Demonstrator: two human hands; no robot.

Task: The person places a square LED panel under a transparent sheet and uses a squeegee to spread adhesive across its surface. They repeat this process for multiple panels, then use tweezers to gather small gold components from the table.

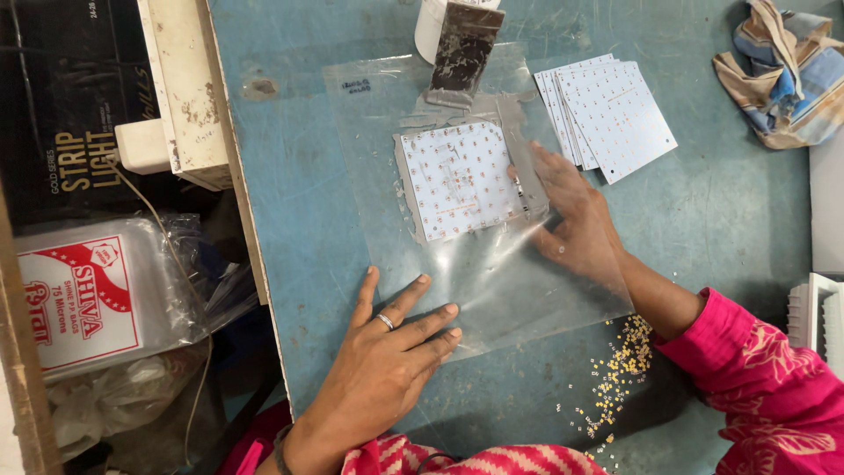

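Note:
A square white circuit board (459,179) dotted with small components lies on the blue table under a clear plastic sheet (492,290). My left hand (387,352), with a ring on it, lies flat and spread on the sheet's near edge. My right hand (571,215) is under the sheet beside the board's right edge, fingers touching a grey strip (526,163) there. A fanned stack of similar white boards (611,114) lies to the right, apart from both hands.
A dark grimy tool (462,53) stands at the sheet's far edge. Small yellow components (615,369) are scattered near my right forearm. A crumpled cloth (782,75) sits far right, a white object (813,312) at the right edge, boxes and bags (83,299) left of the table.

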